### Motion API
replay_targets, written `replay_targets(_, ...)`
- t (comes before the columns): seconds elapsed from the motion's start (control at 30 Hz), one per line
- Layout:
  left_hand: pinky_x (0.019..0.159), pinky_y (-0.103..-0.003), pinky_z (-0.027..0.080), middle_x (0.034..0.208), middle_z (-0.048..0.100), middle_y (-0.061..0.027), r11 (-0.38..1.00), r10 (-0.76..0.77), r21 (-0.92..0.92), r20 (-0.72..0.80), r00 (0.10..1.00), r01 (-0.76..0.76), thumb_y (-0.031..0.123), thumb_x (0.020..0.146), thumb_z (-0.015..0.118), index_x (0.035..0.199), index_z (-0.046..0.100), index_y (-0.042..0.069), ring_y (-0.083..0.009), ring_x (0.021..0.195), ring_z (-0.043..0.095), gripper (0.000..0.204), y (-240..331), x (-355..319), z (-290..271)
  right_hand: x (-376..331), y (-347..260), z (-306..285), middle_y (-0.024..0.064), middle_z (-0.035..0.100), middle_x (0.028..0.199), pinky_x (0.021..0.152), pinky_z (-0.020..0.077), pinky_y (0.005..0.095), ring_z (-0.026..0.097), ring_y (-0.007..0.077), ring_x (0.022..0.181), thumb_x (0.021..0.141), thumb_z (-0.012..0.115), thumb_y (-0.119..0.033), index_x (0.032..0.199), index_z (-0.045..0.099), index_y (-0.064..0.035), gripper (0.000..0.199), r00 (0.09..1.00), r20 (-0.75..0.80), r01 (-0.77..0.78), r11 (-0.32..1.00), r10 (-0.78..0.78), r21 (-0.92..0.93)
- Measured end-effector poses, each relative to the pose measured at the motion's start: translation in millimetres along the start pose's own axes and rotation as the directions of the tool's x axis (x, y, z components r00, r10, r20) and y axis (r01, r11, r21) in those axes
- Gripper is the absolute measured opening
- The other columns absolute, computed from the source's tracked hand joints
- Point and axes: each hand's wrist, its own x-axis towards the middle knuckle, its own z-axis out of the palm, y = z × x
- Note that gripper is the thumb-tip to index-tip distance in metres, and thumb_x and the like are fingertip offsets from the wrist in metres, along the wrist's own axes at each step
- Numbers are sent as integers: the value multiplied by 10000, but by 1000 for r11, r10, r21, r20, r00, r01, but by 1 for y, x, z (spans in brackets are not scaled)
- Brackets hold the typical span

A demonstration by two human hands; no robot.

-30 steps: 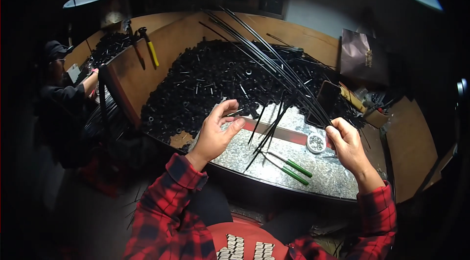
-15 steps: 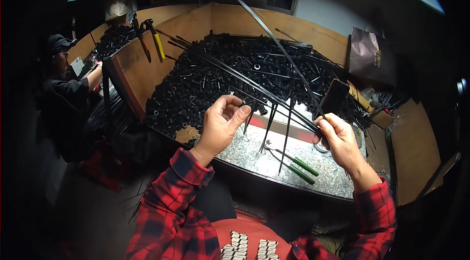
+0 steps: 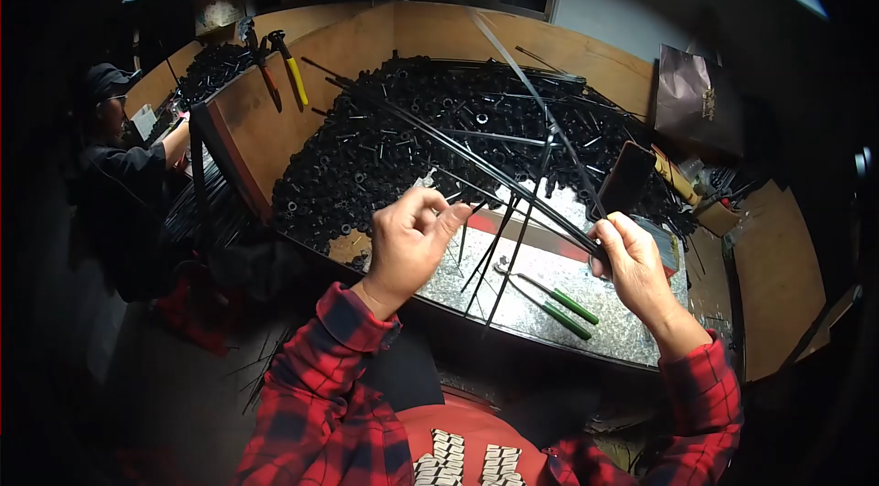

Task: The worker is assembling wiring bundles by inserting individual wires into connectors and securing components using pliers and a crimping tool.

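My right hand grips one end of a bundle of long thin black rods, which slants up and left over the bench. A flat, shiny dark strip also rises up and left from that hand. My left hand is closed in a pinch, thumb against curled fingers; whatever lies at its tips is too small to name. Several short black rods hang or lean between the hands. Below them, green-handled pliers lie on the speckled grey bench top.
A large heap of small black cylindrical parts fills the wooden-walled bench. Yellow-handled pincers hang on the left divider. A phone and a dark paper bag stand at right. At far left another person works.
My left hand has shifted slightly left and down. The hanging rods between my hands have swung left at their lower ends. My right hand keeps its grip with little movement.
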Motion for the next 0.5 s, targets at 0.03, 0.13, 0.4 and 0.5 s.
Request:
replay_targets(0.03,506,-176,343,608,513,51,990,36,-138,55,998,-28,204,878,664,835,600,-2,-2,560,414,221,5,-6,8,-2,-2,0,-1,577,671,493,351,178,457,30,529,996,427,-205,909,569,-44,232,1000,-3,-1,1000,1,1)
replay_targets(0.13,663,-219,482,826,638,-45,897,-65,-341,529,846,282,184,908,616,1005,612,-27,-68,755,587,232,29,-35,19,-1,-5,16,5,597,689,459,339,177,434,26,512,1002,407,-215,915,543,-60,224,999,-8,-38,998,38,50)
replay_targets(0.4,746,-279,494,1012,535,-103,259,-160,-785,540,826,563,255,983,469,1092,411,2,-148,879,561,281,42,-42,85,-16,-25,44,8,551,697,483,416,197,497,57,545,999,418,-179,970,507,-28,178,1000,12,1,977,-4,212)
replay_targets(0.5,688,-348,505,961,548,-74,154,-343,-788,524,780,597,254,997,422,1079,465,63,-181,778,573,212,42,-22,85,-25,-24,45,33,558,792,526,448,216,528,77,596,1000,411,-168,966,509,-16,185,999,38,-12,964,2,265)
